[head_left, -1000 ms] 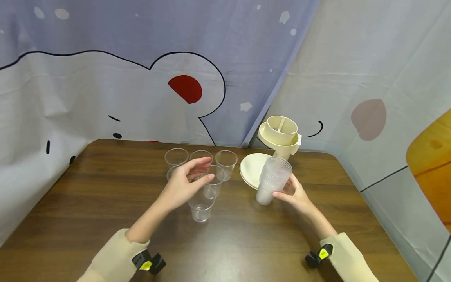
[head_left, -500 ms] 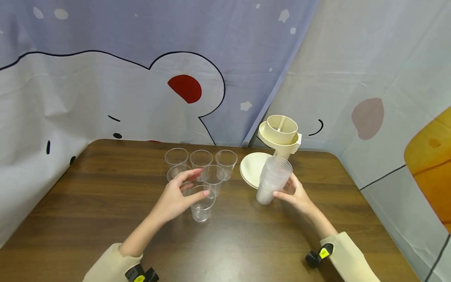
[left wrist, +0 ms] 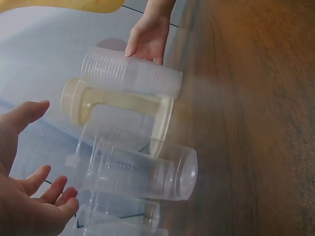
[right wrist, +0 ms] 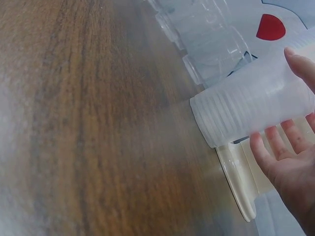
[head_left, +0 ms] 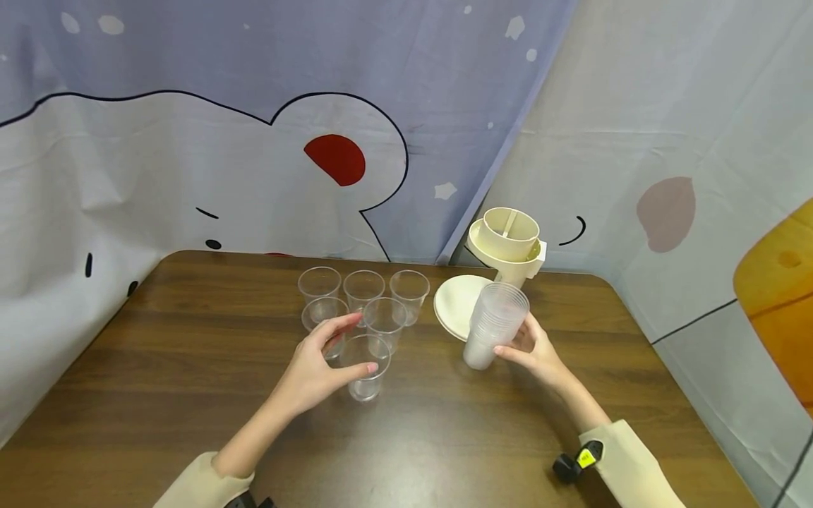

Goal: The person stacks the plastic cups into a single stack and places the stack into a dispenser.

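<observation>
Clear plastic cups stand upright on the table in a triangle: three at the back, two in the middle, one front cup (head_left: 366, 388) nearest me. My left hand (head_left: 314, 374) hovers beside the front cup's rim, thumb and fingers spread apart. In the left wrist view a gap shows between the left hand (left wrist: 24, 196) and the cup (left wrist: 147, 169). My right hand (head_left: 536, 353) holds a tall stack of nested plastic cups (head_left: 495, 321), slightly tilted, its bottom on or just above the table. Thumb and fingers lie on opposite sides of the stack (right wrist: 256, 103) in the right wrist view.
Behind the stack stands a cream plastic stand (head_left: 508, 243) with a ring-shaped top and a round flat base (head_left: 456, 305). The brown wooden table (head_left: 190, 374) ends at a printed curtain (head_left: 222, 162) behind and on the right.
My left hand has come down and slightly left, from above the cups to beside the front cup's rim. The right hand and its stack have stayed in place.
</observation>
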Demonstrator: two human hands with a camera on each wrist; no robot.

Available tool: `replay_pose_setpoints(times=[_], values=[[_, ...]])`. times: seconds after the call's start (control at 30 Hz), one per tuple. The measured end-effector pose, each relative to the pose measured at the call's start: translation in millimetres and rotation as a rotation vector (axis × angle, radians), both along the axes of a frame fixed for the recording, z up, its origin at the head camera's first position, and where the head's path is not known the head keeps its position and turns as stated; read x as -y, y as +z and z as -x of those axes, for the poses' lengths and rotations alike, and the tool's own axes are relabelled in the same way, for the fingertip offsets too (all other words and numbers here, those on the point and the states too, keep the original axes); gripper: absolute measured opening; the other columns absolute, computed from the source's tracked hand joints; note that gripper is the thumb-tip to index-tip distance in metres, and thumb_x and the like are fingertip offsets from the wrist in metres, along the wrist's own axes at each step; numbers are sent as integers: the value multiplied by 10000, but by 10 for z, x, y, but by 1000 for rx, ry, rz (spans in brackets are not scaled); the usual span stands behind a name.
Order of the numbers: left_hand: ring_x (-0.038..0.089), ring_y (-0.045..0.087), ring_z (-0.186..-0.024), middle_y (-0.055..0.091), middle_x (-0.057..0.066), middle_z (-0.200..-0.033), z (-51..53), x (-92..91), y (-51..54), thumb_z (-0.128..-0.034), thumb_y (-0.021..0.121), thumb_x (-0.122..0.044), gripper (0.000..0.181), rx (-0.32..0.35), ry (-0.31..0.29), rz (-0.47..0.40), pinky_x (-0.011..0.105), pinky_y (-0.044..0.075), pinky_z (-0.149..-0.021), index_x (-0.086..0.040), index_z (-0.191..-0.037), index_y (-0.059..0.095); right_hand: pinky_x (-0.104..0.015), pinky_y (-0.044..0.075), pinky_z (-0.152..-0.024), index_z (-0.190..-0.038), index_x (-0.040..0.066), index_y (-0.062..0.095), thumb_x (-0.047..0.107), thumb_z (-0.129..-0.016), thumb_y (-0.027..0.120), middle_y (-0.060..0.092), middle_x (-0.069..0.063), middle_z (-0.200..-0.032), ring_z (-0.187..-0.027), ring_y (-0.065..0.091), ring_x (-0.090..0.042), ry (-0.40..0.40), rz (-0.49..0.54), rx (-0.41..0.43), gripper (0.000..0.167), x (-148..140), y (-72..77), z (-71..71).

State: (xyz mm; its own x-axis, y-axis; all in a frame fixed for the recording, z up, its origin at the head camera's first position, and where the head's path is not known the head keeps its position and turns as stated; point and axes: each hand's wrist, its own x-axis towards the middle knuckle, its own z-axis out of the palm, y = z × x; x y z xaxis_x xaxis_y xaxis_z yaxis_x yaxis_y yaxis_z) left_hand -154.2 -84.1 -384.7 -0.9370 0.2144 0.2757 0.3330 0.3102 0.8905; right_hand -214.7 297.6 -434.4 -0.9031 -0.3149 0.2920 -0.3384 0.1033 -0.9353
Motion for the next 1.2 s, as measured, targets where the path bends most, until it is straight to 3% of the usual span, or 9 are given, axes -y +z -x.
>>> replay_pose_setpoints(times=[0.43, 0.73, 1.2], values=[[324, 452, -1328, 496, 147, -1406, -25, 24, -211, -671, 880, -214, 887, 103, -47, -26, 449, 365, -1113, -83, -1405, 400, -200, 503, -926, -1446, 84, 308, -97, -802, 666, 565, 120, -1253, -1134, 576, -26, -18, -9, 5, 759, 5, 8, -11], [385, 460, -1304, 473, 199, -1411, 13, 17, -269, -661, 879, -189, 931, 215, -78, -52, 515, 367, -1099, -98, -1425, 355, -199, 506, -920, -1437, 84, 317, -111, -793, 663, 568, 133, -1245, -1125, 579, -18, 1, -4, -19, 757, 3, 1, 5], [396, 492, -1264, 486, 190, -1401, 65, -27, -363, -633, 881, -120, 898, 262, -69, -52, 558, 402, -1055, -113, -1384, 389, -218, 523, -905, -1421, 138, 349, -123, -796, 648, 567, 119, -1255, -1124, 580, -31, 23, 24, -22, 740, 12, -3, -2]])
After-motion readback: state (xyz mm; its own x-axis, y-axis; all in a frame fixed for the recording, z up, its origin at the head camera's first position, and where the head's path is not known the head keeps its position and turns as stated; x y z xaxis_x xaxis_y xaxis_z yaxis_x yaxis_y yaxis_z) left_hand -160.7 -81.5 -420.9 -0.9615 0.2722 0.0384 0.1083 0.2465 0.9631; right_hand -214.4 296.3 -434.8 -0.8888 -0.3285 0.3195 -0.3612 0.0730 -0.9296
